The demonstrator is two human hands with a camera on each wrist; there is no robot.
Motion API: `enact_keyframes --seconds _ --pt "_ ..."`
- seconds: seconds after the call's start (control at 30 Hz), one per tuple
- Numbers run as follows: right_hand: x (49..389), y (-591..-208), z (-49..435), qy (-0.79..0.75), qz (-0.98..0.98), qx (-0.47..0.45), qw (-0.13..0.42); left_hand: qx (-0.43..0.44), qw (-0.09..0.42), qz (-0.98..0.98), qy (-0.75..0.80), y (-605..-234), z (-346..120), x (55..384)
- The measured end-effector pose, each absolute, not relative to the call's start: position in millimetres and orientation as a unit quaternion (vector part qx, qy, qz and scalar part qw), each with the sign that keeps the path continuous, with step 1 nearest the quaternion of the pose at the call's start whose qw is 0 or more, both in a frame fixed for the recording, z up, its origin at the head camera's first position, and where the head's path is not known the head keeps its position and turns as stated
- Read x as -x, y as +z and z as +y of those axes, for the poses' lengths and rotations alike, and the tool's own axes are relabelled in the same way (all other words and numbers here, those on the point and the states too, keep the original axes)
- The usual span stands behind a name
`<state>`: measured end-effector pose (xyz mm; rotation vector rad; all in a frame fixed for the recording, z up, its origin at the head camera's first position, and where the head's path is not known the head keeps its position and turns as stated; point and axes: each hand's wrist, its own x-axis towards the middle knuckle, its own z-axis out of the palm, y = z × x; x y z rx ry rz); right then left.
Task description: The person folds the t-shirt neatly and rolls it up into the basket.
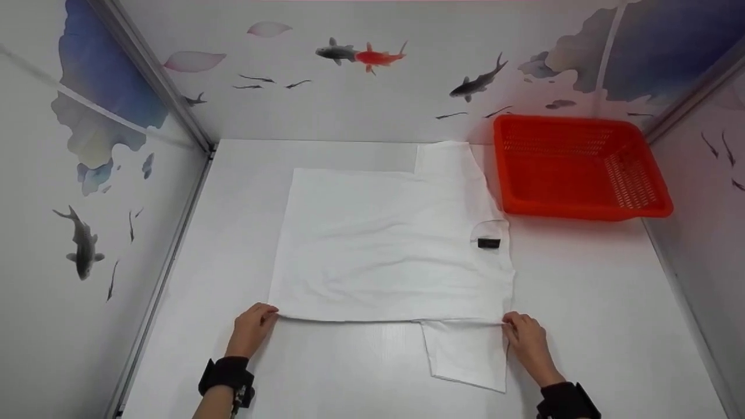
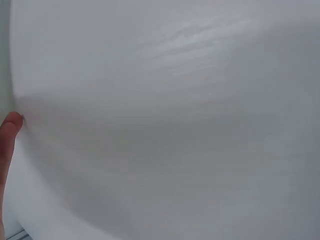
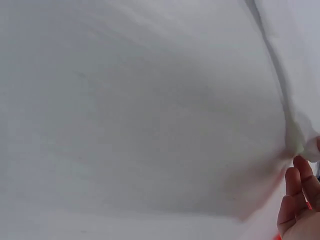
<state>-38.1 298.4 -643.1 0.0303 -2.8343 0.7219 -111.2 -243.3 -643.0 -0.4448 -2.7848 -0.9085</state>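
A white T-shirt (image 1: 372, 244) lies spread sideways on the white table, its hem to the left and its neck with a black label (image 1: 489, 243) to the right. One sleeve points to the back, the other toward the front. At the near hem corner, my left hand (image 1: 254, 326) pinches the shirt's edge. My right hand (image 1: 528, 340) pinches the near side by the shoulder, just above the front sleeve (image 1: 465, 355). Cloth fills most of both wrist views, with left fingers (image 2: 11, 125) at its edge and right fingers (image 3: 300, 182) at a fold.
A red plastic basket (image 1: 582, 169) stands at the back right, close beside the shirt's shoulder. Panels printed with fish (image 1: 477, 81) enclose the table (image 1: 605, 279) at the back and both sides. Each wrist wears a black band (image 1: 227, 373).
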Motion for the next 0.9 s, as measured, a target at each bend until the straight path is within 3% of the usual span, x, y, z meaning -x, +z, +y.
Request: enact_keyframes --seconds 0.17,0.3,0.47,0.73,0.9 --pt "40.4 -644.9 302.9 0.192 -0.956 -0.108 0.194 0.183 0.121 -0.930 -0.294 -639.0 -244.3 117.2" --pt "44.7 -641.9 310.5 0.184 -0.944 -0.157 0.225 0.185 0.105 -0.930 -0.300 -632.3 -246.8 123.9" --pt "56.5 -630.7 316.2 0.234 -0.942 -0.141 0.195 0.155 0.054 -0.938 -0.304 -618.8 -248.1 136.8" --pt "83.3 -608.9 316.9 0.328 -0.943 0.005 0.055 0.146 0.030 -0.938 -0.313 -607.9 -245.1 172.4" --pt "104.8 -608.1 317.6 0.338 -0.938 0.011 0.073 0.119 0.007 -0.939 -0.323 -605.1 -243.2 193.9"
